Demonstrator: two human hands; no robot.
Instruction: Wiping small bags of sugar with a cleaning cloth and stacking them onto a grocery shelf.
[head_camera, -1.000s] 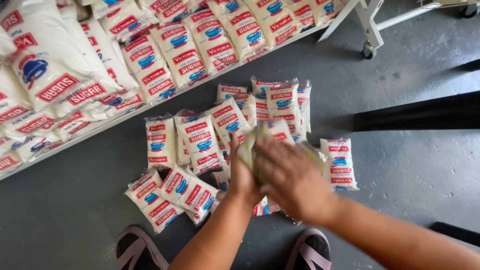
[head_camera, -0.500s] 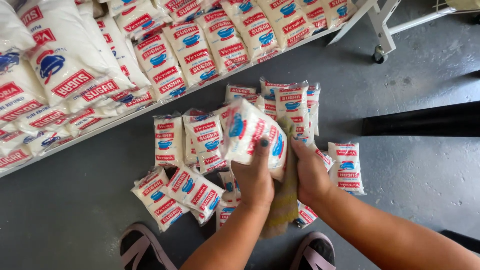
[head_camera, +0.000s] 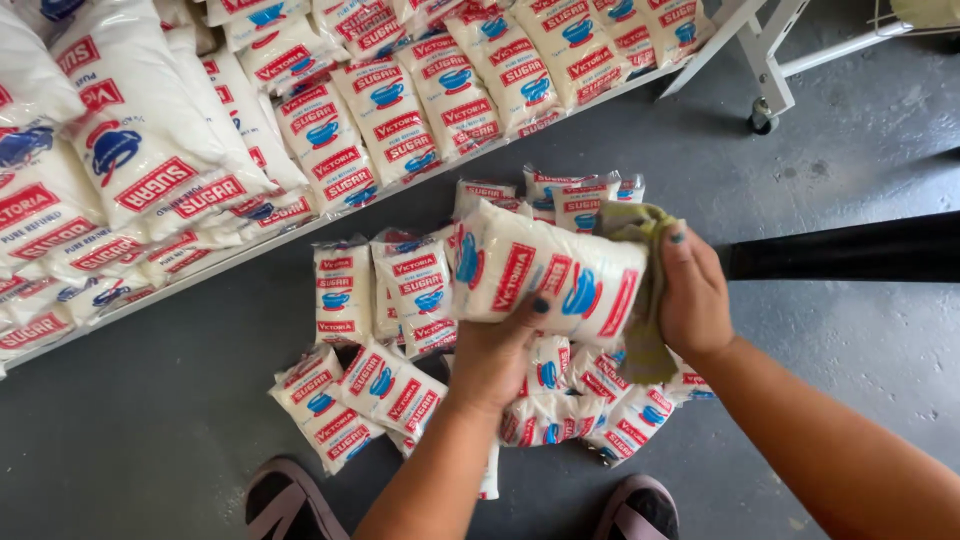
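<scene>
I see my left hand (head_camera: 495, 360) gripping a white bag of sugar (head_camera: 545, 275) from below, thumb curled up over its front face, fingers wrapped behind it — the bag is lifted clear of the floor, lying crosswise at the centre of my view. My right hand (head_camera: 695, 295) sits at the bag's 3 o'clock end, fingers closed on a yellow-green cloth (head_camera: 645, 300) pressed flat against that end. Below and around, from 6 to 12 o'clock, a heap of smaller sugar bags (head_camera: 400, 300) lies on the grey floor (head_camera: 150, 430). At 10 o'clock a low shelf (head_camera: 330, 215) carries rows of larger bags. My sandals (head_camera: 290, 500) show at 6 o'clock — a white wheeled frame (head_camera: 765, 70) stands at 1 o'clock.
</scene>
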